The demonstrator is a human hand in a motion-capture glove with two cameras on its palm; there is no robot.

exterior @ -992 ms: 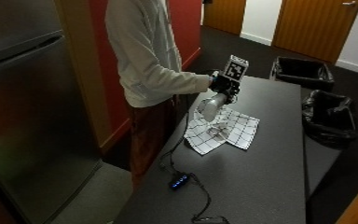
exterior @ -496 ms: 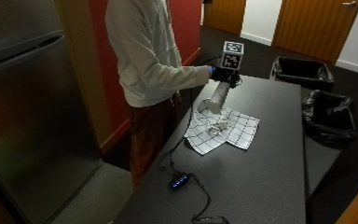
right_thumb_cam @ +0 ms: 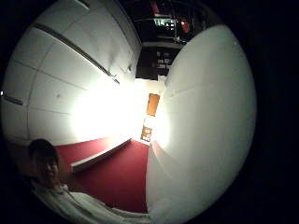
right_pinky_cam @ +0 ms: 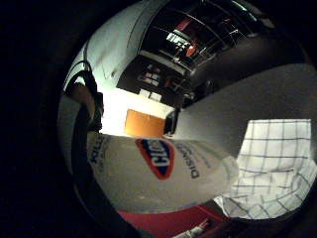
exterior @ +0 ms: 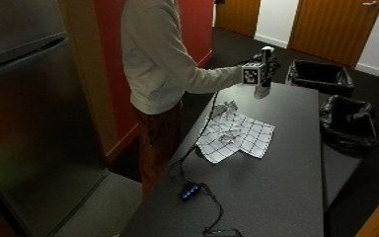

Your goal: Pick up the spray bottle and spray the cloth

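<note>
One gloved right hand is gripping the spray bottle, lifting it above the table beyond the checked cloth, probably for aiming

The person, seen in the upper middle of the outside view, wears a pale grey long-sleeved sweatshirt and dark reddish-brown trousers. The sleeve runs to a black glove on the right hand.
</note>
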